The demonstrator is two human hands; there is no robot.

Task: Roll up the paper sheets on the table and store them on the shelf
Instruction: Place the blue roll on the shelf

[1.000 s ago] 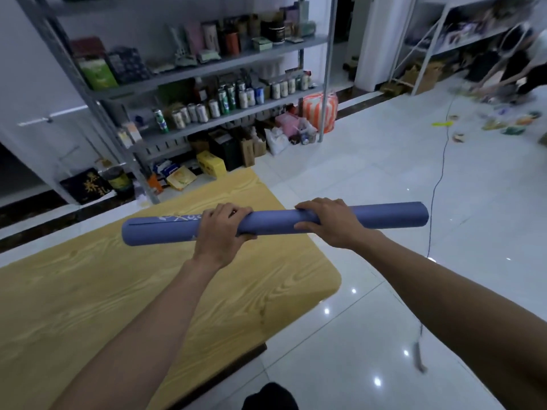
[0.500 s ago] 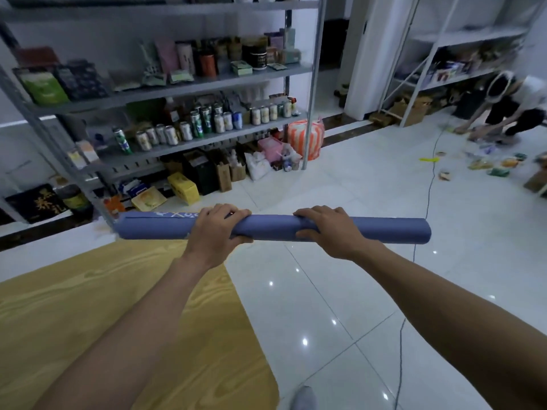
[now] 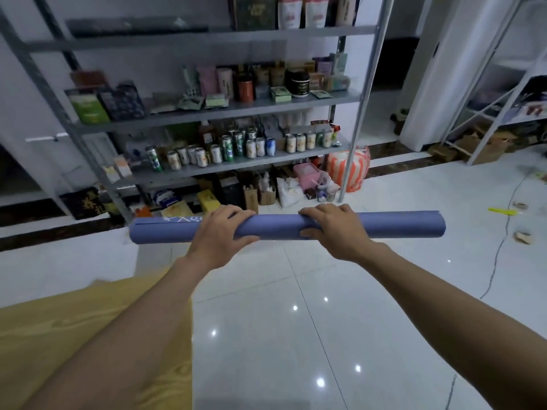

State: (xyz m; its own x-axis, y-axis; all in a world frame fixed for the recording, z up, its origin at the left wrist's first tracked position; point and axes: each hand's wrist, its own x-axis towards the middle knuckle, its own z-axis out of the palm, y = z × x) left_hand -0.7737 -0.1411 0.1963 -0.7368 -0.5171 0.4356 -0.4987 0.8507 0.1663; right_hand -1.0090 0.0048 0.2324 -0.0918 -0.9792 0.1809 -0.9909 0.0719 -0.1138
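Note:
A rolled-up blue paper sheet (image 3: 278, 227) lies level in the air in front of me, above the white floor. My left hand (image 3: 220, 236) grips it left of the middle, fingers curled over the top. My right hand (image 3: 333, 230) grips it right of the middle in the same way. White lettering shows near the roll's left end. The grey metal shelf (image 3: 207, 112) stands straight ahead, its boards crowded with boxes, jars and cans. A dark roll (image 3: 136, 26) lies on the left of the top visible board. The wooden table (image 3: 74, 321) is at the lower left.
Bags, boxes and a striped orange sack (image 3: 347, 170) crowd the floor under the shelf. A second shelf (image 3: 503, 93) with cardboard boxes stands at the right. A thin cable (image 3: 500, 247) and small scraps lie on the glossy tiles at the right.
The view has swung up and toward the shelf, which is now closer. The roll, held in both hands, has left the table and hangs over the floor. The table has slipped to the lower left.

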